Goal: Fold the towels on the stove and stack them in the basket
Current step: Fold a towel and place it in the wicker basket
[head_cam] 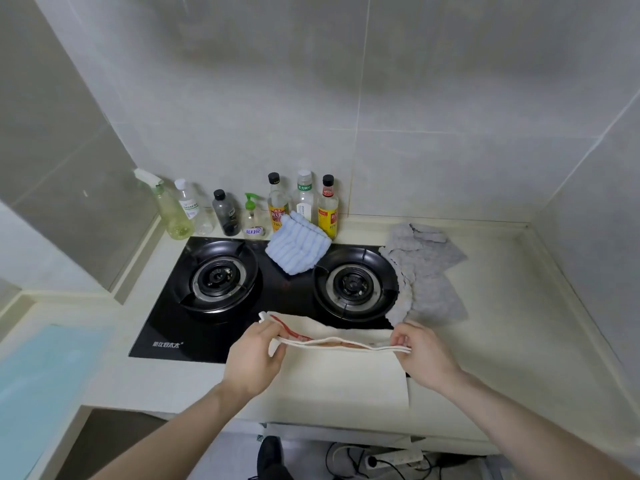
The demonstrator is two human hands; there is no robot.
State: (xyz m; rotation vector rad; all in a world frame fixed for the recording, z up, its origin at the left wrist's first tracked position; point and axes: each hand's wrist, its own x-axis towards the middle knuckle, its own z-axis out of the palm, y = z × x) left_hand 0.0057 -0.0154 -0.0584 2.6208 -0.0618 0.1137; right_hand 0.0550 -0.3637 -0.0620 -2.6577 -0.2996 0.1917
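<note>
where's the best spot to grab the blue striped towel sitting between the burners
Probably the near bottom corner of the blue striped towel, coming from the front. It lies bunched on the stove between the two burners, and that corner points toward the person with bare glass around it. Its far edge sits against the bottles, so reaching from behind risks knocking them.

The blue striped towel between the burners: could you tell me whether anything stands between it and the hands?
Nothing blocks it. The blue striped towel lies in the open; only bare black stove separates it from the left hand and right hand, but both grip the white towel.
</note>
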